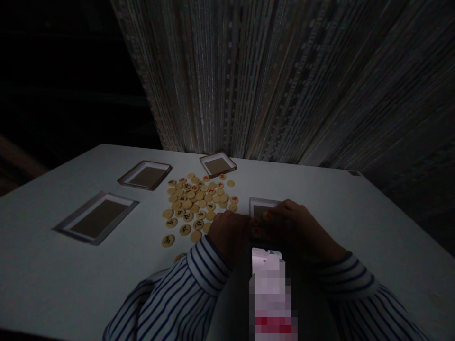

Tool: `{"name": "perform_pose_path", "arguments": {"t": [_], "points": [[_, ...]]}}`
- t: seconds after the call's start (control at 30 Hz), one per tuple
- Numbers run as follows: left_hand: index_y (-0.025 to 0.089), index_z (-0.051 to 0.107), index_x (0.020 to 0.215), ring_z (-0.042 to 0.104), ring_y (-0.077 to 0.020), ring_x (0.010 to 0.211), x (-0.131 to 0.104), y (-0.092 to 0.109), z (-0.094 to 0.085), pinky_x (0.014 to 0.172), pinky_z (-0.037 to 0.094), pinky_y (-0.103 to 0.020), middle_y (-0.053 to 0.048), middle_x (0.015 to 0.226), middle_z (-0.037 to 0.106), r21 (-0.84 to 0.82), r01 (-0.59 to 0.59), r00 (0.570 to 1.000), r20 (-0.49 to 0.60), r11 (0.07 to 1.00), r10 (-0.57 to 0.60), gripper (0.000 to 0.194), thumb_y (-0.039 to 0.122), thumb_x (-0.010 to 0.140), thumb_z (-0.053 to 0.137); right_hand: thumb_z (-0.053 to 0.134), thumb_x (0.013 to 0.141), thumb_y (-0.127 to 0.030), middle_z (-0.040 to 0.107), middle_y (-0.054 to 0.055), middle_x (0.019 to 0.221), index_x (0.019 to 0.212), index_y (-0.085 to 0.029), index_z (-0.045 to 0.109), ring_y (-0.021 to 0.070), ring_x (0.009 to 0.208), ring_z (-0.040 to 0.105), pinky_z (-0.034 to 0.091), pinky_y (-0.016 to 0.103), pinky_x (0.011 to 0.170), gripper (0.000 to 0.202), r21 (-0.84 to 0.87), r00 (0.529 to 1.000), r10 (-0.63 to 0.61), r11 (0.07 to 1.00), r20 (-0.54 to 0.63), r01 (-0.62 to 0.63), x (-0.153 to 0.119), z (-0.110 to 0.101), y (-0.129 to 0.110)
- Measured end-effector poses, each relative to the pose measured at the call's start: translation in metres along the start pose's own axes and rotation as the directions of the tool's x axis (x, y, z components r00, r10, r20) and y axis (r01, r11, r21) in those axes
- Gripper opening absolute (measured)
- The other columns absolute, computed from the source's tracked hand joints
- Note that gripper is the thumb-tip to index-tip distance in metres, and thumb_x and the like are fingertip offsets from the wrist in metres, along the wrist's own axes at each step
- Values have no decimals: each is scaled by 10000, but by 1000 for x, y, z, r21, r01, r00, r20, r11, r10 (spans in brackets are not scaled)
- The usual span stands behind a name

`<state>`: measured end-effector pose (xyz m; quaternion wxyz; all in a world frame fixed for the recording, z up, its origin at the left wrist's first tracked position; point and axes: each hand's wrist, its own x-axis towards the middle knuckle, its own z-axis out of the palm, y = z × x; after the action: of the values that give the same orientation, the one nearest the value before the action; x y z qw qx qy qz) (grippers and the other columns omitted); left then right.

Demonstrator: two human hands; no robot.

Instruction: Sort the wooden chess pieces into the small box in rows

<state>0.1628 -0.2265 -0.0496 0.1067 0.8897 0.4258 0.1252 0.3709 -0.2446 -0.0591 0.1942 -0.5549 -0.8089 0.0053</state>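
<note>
My left hand is beside the right edge of the pile of Chinese chess pieces, its fingers curled; what they hold, if anything, is hidden. My right hand reaches over an open shallow box with a pale rim and brown bottom. Its fingers are bent together at a small round chess piece, in deep shade. More pieces show dimly in the near part of this box, between my hands. The pile has round wooden discs, some with black or red characters, others blank side up.
Three more open shallow boxes stand on the white table: one at the left, one behind it, one at the back. A lit phone, partly blurred out, is below my hands. A string curtain hangs behind.
</note>
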Motion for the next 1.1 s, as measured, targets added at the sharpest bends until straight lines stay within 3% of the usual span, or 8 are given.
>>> {"name": "perform_pose_path", "arguments": {"t": [0.37,0.6,1.1], "points": [[200,666,799,629,-245,735,1,-3,4,661,456,-376,-64,735,684,-20,-30,999,-17,999,30,317,296,871,373,515,843,-342,554,49,787,891,-240,665,133,658,501,342,260,563,188,-88,997,16,996,81,-9,5,3,2],[188,665,845,629,-251,770,0,-3,4,686,462,-390,-81,796,692,-7,-46,998,-40,999,46,300,298,867,386,493,851,-315,533,45,777,878,-231,663,122,644,461,297,249,559,192,-88,991,25,996,134,-13,7,1,1],[183,672,835,628,-246,786,1,-1,1,699,454,-378,-83,788,691,0,-18,1000,25,1000,18,316,288,879,377,481,853,-331,533,49,785,869,-222,656,124,637,458,300,255,555,207,-90,992,1,996,128,11,7,2,2]]}}
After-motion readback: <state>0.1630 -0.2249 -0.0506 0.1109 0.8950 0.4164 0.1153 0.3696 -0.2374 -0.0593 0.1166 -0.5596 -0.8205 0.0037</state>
